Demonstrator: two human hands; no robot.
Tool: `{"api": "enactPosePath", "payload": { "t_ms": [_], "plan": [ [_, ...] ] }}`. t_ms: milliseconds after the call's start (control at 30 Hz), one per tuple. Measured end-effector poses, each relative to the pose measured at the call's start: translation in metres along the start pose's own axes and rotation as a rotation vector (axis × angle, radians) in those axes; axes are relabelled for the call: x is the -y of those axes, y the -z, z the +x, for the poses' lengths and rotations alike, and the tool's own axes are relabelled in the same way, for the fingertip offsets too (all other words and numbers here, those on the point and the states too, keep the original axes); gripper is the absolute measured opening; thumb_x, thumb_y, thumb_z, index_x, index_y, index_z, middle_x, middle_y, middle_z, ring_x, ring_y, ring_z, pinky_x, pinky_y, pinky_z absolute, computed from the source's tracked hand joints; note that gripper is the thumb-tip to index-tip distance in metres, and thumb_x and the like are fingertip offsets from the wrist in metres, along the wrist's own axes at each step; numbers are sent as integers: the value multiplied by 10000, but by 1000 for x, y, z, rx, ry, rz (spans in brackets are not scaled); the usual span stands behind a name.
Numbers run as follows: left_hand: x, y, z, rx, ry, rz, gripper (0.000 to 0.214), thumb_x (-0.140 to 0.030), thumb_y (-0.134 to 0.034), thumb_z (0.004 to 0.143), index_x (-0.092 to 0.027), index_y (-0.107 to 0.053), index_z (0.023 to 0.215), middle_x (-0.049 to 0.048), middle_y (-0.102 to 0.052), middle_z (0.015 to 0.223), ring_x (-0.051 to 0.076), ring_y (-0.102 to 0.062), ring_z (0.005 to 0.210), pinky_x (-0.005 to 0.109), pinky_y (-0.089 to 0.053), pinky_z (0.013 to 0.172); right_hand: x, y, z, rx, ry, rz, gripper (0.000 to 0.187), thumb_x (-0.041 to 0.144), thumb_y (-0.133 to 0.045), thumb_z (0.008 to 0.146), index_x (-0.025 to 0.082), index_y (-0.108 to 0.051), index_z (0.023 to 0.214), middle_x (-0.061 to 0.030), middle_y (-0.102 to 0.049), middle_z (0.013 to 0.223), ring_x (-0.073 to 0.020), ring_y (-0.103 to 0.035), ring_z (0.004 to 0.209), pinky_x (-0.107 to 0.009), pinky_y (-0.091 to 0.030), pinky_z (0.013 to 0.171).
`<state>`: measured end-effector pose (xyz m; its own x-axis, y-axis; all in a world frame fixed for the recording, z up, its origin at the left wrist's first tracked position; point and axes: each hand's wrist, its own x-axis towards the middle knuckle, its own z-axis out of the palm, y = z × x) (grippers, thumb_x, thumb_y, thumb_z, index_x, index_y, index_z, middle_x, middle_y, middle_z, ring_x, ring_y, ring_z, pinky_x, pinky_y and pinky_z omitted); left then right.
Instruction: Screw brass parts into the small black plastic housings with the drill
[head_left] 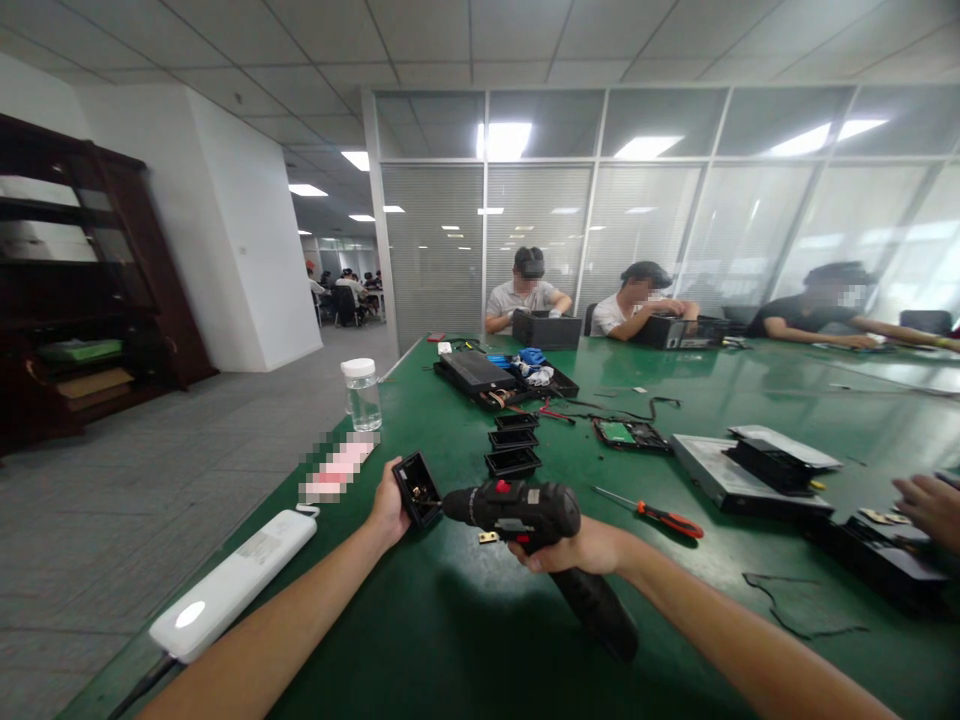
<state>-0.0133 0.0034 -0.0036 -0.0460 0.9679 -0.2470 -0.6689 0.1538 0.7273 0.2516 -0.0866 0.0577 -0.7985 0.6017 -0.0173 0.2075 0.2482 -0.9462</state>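
Observation:
My right hand (566, 550) is closed around the grip of a black cordless drill (517, 510) with red details. Its bit points left into a small black open box (416, 485). My left hand (390, 505) holds that box tilted by its left side, with the open face toward the drill. Small brass-coloured parts show inside, though whether the bit touches one I cannot tell. Below the drill's chuck lies a small brass-coloured piece (488, 538) on the green table (495, 640). Several similar black boxes (513, 461) stand in a row just beyond the drill.
A screwdriver (660, 515) and a silver drive (720, 478) lie to the right, near another person's hand (930, 505). On the left are a white power strip (240, 580) and a water jar (363, 395). An open case (487, 375) lies farther back; people sit across the table.

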Motion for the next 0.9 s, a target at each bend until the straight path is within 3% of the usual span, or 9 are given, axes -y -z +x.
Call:
{"api": "enactPosePath", "payload": {
  "t_ms": [900],
  "plan": [
    [1, 2, 1, 41, -4, 30, 276, -432, -514, 654, -159, -543, 682, 16, -551, 556, 176, -541, 498, 322, -448, 521, -1, 0, 0, -21, -10, 36, 241, 195, -611, 664, 114, -538, 879, -22, -497, 805, -118, -471, 738, -233, -394, 672]
  ]
}}
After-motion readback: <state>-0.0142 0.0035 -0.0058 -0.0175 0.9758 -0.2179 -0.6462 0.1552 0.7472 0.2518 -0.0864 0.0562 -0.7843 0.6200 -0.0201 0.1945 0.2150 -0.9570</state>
